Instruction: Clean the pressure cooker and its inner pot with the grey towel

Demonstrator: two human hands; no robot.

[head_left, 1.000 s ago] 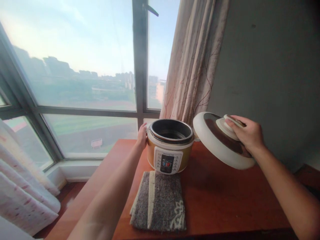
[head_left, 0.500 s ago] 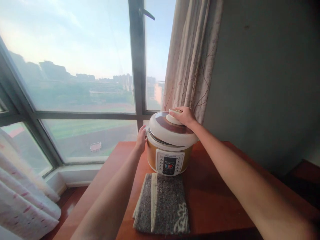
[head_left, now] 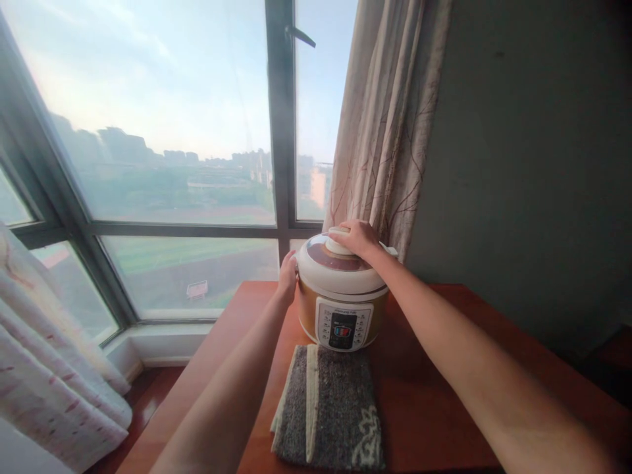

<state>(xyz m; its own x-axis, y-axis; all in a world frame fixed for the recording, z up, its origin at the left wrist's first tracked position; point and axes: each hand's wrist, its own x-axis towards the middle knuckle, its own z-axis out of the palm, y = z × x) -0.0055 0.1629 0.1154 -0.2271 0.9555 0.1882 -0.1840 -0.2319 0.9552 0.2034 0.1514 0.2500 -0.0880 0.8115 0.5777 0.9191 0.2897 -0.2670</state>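
A gold and white electric cooker [head_left: 340,316] with a front control panel stands on a reddish wooden table [head_left: 444,395] by the window. Its white and brown lid [head_left: 336,266] sits level on the pot. My right hand [head_left: 359,238] grips the knob on top of the lid. My left hand [head_left: 288,276] rests flat against the cooker's left side, fingers together, steadying it.
A folded grey cloth [head_left: 330,408] with a white pattern lies on the table in front of the cooker. A patterned curtain [head_left: 390,125] hangs right behind it, beside a grey wall. A large window [head_left: 162,145] fills the left; another curtain [head_left: 54,368] hangs at lower left.
My right hand carried the lid from the right side over the open pot and set it down level on it. My left hand stayed on the cooker's side.
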